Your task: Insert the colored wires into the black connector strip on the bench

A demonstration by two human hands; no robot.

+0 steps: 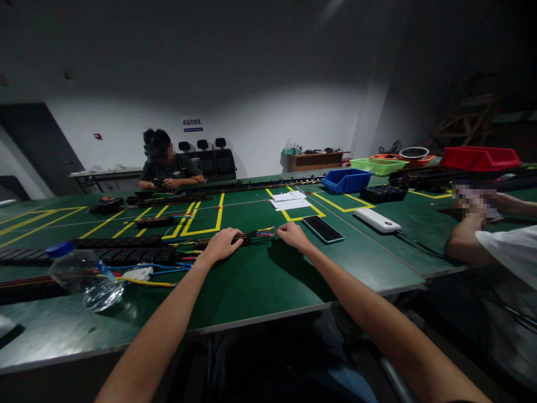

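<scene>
My left hand (222, 245) lies over a slim dark module with wires (247, 239), its fingers and thumb closed around it on the green table. Thin coloured wires (263, 232) with small terminals stick out from its right end. Just beyond those tips is my right hand (293, 235), fingers curled into a pinch; whether a wire end is between them I cannot make out. Beside my left forearm, long black ribbed strips (138, 256) lie with blue wires (168, 270) and a yellow cable (146, 282). A smartphone (323, 229) rests right of my right hand.
A tilted clear bottle (90, 280) is at the left. White papers (289, 200), a white power bank (376, 220) with a cable, a blue bin (346, 180) and a red bin (480, 158) are farther right. One person sits across the table; another person's arms are at the right.
</scene>
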